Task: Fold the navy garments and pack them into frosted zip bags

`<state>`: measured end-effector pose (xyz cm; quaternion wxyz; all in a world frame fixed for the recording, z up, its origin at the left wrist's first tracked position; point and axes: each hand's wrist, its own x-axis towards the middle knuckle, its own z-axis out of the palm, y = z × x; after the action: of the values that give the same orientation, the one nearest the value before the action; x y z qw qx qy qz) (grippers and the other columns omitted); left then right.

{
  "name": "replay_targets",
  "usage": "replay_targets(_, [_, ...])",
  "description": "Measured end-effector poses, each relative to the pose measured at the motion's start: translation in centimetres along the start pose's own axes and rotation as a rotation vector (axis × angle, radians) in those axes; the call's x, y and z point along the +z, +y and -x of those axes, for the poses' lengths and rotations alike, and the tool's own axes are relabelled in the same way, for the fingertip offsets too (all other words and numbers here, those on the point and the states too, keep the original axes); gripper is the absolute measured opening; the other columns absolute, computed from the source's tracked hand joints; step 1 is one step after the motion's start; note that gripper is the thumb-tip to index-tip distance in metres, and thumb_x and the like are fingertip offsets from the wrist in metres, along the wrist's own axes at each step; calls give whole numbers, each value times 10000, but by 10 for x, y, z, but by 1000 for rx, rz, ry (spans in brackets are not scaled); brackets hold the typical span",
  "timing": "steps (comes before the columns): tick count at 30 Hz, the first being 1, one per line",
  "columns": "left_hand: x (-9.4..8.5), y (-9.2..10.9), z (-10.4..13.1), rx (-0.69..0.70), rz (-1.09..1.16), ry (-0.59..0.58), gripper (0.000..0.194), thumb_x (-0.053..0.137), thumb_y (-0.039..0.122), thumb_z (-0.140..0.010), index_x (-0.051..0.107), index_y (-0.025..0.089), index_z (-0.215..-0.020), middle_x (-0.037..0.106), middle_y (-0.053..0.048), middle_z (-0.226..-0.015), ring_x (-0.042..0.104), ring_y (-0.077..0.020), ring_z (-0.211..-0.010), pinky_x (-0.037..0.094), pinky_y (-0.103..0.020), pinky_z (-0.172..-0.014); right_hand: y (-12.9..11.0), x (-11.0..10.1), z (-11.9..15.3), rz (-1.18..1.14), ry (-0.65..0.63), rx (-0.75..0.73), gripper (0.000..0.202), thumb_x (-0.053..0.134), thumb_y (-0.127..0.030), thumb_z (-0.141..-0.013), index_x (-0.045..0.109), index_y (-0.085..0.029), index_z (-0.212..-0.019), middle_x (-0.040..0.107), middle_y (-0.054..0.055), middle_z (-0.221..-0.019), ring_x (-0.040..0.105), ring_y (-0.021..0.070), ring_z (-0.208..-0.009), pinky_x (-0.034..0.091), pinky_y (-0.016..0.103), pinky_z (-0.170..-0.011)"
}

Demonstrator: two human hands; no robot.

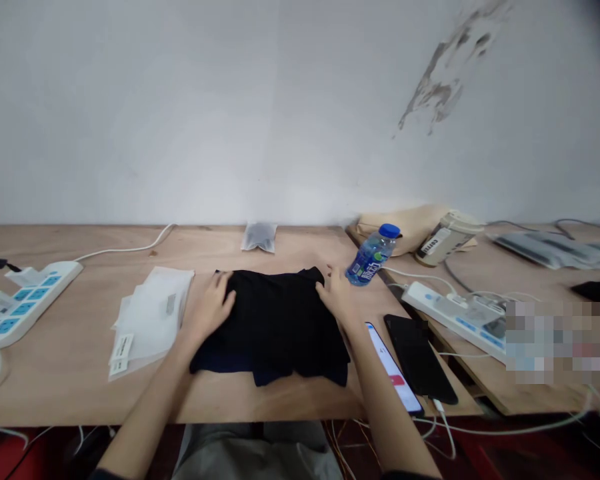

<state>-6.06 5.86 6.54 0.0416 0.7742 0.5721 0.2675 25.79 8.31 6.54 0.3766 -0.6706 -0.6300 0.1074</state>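
A black cloth garment (280, 320) lies spread on the wooden table in front of me, with dark navy fabric (225, 362) showing beneath its lower edge. My left hand (213, 303) rests on the garment's upper left side, fingers apart. On the upper right side lies my right hand (337, 293), its fingers also apart and touching the cloth's edge. Neither hand grips the fabric visibly. To the left sits a stack of frosted plastic bags (153, 310) with white labels. A small clear packet with something dark inside (259, 237) is by the wall.
A blue-capped bottle (373, 257) stands tilted in view near my right hand. Two phones (393, 367) (420, 360) lie right of the garment. Power strips (35, 300) (455, 320) flank the workspace. A coffee cup (447, 240) leans by a beige bag (405, 223).
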Motion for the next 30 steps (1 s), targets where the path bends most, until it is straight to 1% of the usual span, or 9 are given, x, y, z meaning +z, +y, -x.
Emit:
replay_targets(3, [28, 17, 34, 168, -64, -45, 483, 452, 312, -939, 439, 245, -1417, 392, -97, -1530, 318, -283, -1431, 288, -504, -1146, -8, 7, 24, 53, -7, -206, 371, 448, -182, -822, 563, -160, -1175, 607, 157, -1189, 562, 288, -1143, 426, 437, -1006])
replay_targets(5, [40, 21, 49, 178, -83, -77, 518, 469, 340, -933, 414, 261, -1443, 343, -88, -1559, 267, -300, -1453, 271, -525, -1151, -9, 9, 32, 10, -24, -243, 307, 418, -216, -860, 598, -204, -1108, 645, 110, -1132, 598, 258, -1081, 459, 405, -963])
replay_targets(10, [50, 12, 61, 142, -91, -106, 566, 474, 379, -931, 369, 268, -1476, 296, -95, -1579, 275, -306, -1450, 281, -531, -1146, 6, 11, 16, -45, 104, -66, 276, 416, -338, -881, 647, -189, -912, 683, 66, -825, 642, 206, -734, 526, 337, -700])
replay_targets(13, [51, 11, 62, 140, -106, -101, 561, 465, 374, -933, 376, 263, -1476, 297, -94, -1579, 273, -307, -1451, 276, -527, -1151, 4, 7, 7, -37, 189, -47, 369, 369, -396, -918, 652, -159, -910, 673, 106, -876, 628, 201, -745, 521, 337, -709])
replay_targets(16, [53, 13, 63, 140, -113, -77, 557, 463, 354, -932, 385, 256, -1474, 289, -94, -1582, 282, -307, -1447, 275, -522, -1154, -10, 7, 15, -45, 255, -78, 401, 361, -428, -949, 654, -155, -965, 663, 126, -929, 624, 197, -755, 516, 336, -735])
replay_targets(19, [54, 14, 64, 145, -113, -58, 557, 457, 352, -934, 380, 259, -1478, 280, -93, -1585, 285, -306, -1446, 274, -520, -1156, -19, 18, 28, -95, 54, -190, 351, 401, -414, -954, 653, -190, -1051, 682, 87, -886, 640, 191, -745, 527, 318, -718])
replay_targets(22, [52, 14, 65, 147, -112, -63, 563, 456, 357, -935, 373, 255, -1482, 267, -95, -1589, 265, -311, -1454, 276, -527, -1153, -10, 33, 27, -90, -197, -242, 352, 396, -361, -949, 615, -205, -1176, 699, 89, -1042, 670, 194, -865, 550, 325, -768])
replay_targets(27, [49, 15, 69, 144, -115, -44, 605, 506, 354, -908, 364, 255, -1488, 213, -105, -1605, 184, -341, -1474, 217, -589, -1156, 18, 47, 5, 151, -241, -126, 447, 391, -314, -920, 517, -161, -1321, 571, 155, -1336, 534, 260, -1238, 445, 450, -1017])
replay_targets(30, [50, 15, 71, 124, -100, -17, 609, 526, 343, -894, 375, 276, -1480, 183, -91, -1614, 160, -352, -1478, 207, -614, -1147, 16, 50, -6, 255, -278, -95, 464, 495, -298, -862, 542, -124, -1289, 511, 196, -1390, 417, 330, -1336, 367, 489, -1069])
